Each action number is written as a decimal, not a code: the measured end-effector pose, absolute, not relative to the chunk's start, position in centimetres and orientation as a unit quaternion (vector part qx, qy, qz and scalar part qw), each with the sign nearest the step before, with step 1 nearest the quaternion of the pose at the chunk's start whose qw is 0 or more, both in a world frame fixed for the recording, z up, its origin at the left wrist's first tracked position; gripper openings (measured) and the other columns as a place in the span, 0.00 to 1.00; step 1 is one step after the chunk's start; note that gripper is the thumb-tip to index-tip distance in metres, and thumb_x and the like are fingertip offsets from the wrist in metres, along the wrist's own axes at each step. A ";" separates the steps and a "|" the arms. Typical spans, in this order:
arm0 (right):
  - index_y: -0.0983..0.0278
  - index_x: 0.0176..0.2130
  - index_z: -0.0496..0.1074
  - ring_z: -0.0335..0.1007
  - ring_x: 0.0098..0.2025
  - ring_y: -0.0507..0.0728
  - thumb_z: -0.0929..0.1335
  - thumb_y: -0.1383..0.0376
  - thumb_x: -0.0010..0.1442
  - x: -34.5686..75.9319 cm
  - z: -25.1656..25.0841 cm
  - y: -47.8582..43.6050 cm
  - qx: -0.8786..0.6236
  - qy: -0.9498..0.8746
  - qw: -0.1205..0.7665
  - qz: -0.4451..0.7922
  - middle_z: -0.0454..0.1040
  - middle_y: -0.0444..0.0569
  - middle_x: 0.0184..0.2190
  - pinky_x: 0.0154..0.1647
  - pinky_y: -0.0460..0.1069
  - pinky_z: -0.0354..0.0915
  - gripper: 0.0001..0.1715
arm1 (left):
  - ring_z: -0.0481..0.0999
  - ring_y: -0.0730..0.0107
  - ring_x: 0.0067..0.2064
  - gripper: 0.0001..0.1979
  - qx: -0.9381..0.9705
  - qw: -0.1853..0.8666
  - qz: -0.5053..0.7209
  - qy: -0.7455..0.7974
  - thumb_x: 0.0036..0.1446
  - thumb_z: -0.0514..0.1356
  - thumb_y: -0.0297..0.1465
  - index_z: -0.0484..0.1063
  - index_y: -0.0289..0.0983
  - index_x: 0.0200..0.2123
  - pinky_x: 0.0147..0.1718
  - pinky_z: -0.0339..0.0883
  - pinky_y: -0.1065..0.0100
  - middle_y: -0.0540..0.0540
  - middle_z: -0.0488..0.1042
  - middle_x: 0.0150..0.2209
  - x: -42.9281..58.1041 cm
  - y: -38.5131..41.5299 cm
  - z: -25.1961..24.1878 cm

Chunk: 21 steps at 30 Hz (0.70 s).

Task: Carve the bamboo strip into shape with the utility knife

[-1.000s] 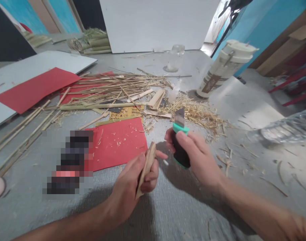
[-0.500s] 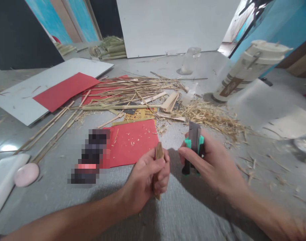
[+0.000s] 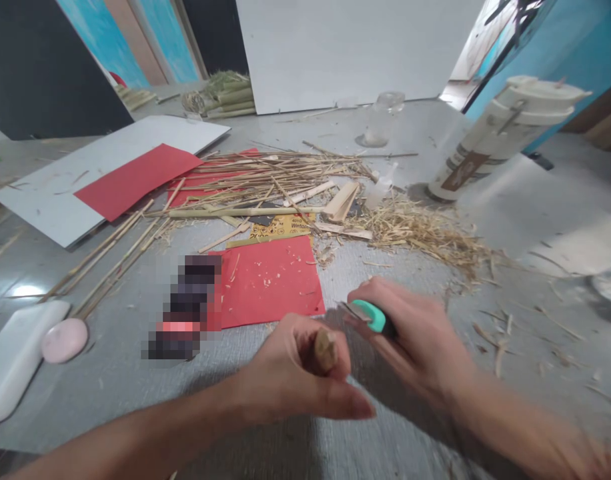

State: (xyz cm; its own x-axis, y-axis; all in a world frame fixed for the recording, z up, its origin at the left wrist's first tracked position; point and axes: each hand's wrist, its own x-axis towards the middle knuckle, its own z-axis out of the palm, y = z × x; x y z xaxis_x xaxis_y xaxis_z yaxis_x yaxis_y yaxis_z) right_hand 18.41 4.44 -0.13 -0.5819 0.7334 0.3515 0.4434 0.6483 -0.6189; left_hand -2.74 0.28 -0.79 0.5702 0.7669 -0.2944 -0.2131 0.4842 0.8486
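Observation:
My left hand is curled around a short brown piece of wood, its end facing up toward me. The thumb sticks out to the right, and most of the piece is hidden in the palm. Just to the right, my right hand grips a green and black utility knife. Its blade points left toward the left hand, apart from the wood. Behind the hands lies a red sheet sprinkled with pale shavings.
Long dry stalks and a heap of straw shavings spread behind the sheet, near yellow sandpaper. A blurred-out dark object overlaps the sheet's left side. A white canister stands at right; a pink round object sits at left.
The wood has turned from lengthwise to end-up in my left hand, whose thumb has swung out right. My right hand has rotated the knife, so its blade now points left instead of away.

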 end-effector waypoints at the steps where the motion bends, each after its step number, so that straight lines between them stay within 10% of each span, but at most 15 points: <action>1: 0.57 0.43 0.68 0.71 0.32 0.57 0.66 0.67 0.72 18.4 -0.2 4.4 -0.345 -0.855 0.304 0.239 0.74 0.44 0.32 0.31 0.51 0.62 0.04 | 0.55 0.81 0.21 0.29 0.411 0.795 0.296 0.334 0.39 0.84 0.39 0.66 0.37 0.20 0.20 0.47 0.71 0.57 0.61 0.18 -2.8 0.2 -0.6; 16: 0.58 0.36 0.62 0.63 0.30 0.54 0.66 0.60 0.74 17.8 0.6 3.9 -0.370 -0.839 0.305 0.257 0.67 0.42 0.29 0.30 0.51 0.59 0.12 | 0.63 0.79 0.20 0.29 0.365 0.810 0.379 0.257 0.53 0.78 0.47 0.66 0.37 0.19 0.22 0.53 0.70 0.53 0.67 0.17 -2.6 1.2 -3.0; 21: 0.58 0.39 0.62 0.64 0.31 0.55 0.63 0.60 0.74 18.0 0.4 3.7 -0.344 -0.843 0.290 0.295 0.70 0.43 0.31 0.33 0.52 0.60 0.08 | 0.52 0.82 0.19 0.32 0.357 0.820 0.353 0.273 0.50 0.79 0.46 0.59 0.39 0.21 0.21 0.43 0.69 0.59 0.56 0.16 -2.7 1.2 -2.7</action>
State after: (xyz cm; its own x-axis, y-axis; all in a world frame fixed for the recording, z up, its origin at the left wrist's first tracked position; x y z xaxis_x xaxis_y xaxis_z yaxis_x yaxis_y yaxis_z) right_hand 17.96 3.71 0.43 -0.5947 0.7510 0.2869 0.4088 0.5899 -0.6964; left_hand -2.69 1.21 -2.70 0.6011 0.7748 -0.1959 -0.3846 0.4953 0.7789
